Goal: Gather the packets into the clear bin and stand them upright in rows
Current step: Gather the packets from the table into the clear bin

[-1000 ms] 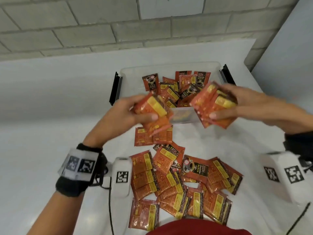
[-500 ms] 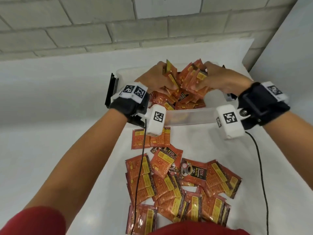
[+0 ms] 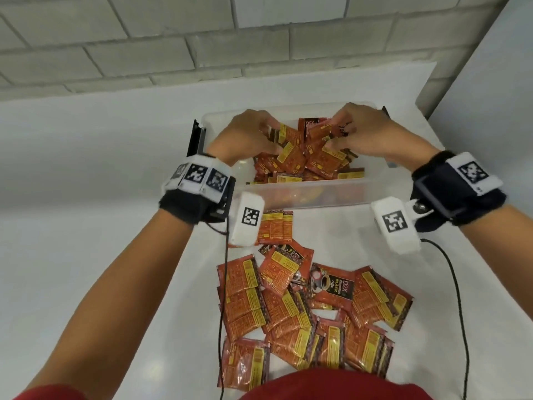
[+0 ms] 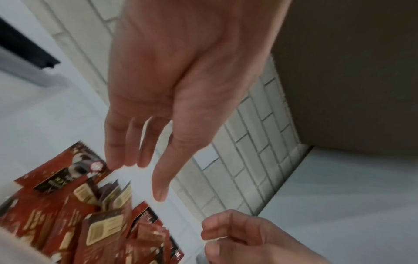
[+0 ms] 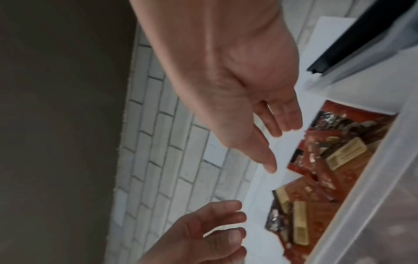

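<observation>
The clear bin (image 3: 305, 197) stands at the table's far side with a jumbled heap of orange-red packets (image 3: 308, 160) lying in it, not upright. My left hand (image 3: 253, 134) and right hand (image 3: 366, 131) hover over that heap, close together. In the left wrist view the left hand (image 4: 144, 178) has straight fingers and holds nothing above the packets (image 4: 68, 214). In the right wrist view the right hand (image 5: 280, 148) is likewise spread and empty over the packets (image 5: 328, 169). A pile of loose packets (image 3: 302, 307) lies on the table in front of the bin.
The bin has black latches on its left end (image 3: 196, 140) and right end (image 3: 385, 111). A brick wall (image 3: 259, 47) runs behind the white table (image 3: 86, 197), and a grey panel (image 3: 496, 96) stands on the right. Cables (image 3: 458, 298) hang from both wrists.
Both hands carried bunches of packets forward from above the near rim to over the bin. They have let the packets go, and the fingers are now spread.
</observation>
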{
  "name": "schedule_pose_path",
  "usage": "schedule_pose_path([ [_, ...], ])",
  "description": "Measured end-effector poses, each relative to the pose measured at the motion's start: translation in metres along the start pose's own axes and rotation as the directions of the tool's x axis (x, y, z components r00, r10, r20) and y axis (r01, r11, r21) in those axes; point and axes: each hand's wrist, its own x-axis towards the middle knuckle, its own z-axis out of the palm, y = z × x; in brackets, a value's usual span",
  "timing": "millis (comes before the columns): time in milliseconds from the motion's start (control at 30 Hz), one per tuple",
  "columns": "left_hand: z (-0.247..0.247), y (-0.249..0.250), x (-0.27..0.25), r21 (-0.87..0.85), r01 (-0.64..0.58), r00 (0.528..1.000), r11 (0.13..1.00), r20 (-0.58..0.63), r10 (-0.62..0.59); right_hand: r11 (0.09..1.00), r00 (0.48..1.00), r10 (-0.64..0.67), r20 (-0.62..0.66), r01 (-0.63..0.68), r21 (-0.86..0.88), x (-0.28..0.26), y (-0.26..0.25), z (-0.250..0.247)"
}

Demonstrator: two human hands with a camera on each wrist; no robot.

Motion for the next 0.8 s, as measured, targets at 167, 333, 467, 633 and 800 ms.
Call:
schedule_pose_path([
  [167,-0.01,-0.004,-0.069,0.009,-0.073,0.989,0.997,0.13,0.072,0.97,0.939,-0.242,0.246,0.236,0.053,-0.053,-0.034,0.004],
  [333,0.009,-0.043,-0.103,0.221,-0.054,0.956,0.974,0.294,-0.014,0.892,0.811,-0.265,0.522,0.412,-0.187,-0.077,-0.037,0.068],
  [467,0.034,-0.075,-0.101,0.292,-0.007,0.969,0.956,0.239,-0.066,0.868,0.839,-0.229,0.493,0.405,-0.287,-0.07,-0.02,0.115],
  [633,0.062,-0.1,-0.099,0.296,0.041,0.967,0.954,0.228,-0.112,0.847,0.883,-0.225,0.412,0.387,-0.365,-0.075,-0.011,0.132],
  [800,0.063,-0.102,-0.099,0.305,0.114,0.978,0.946,0.135,-0.161,0.805,0.902,-0.238,0.36,0.391,-0.447,-0.08,-0.007,0.135],
])
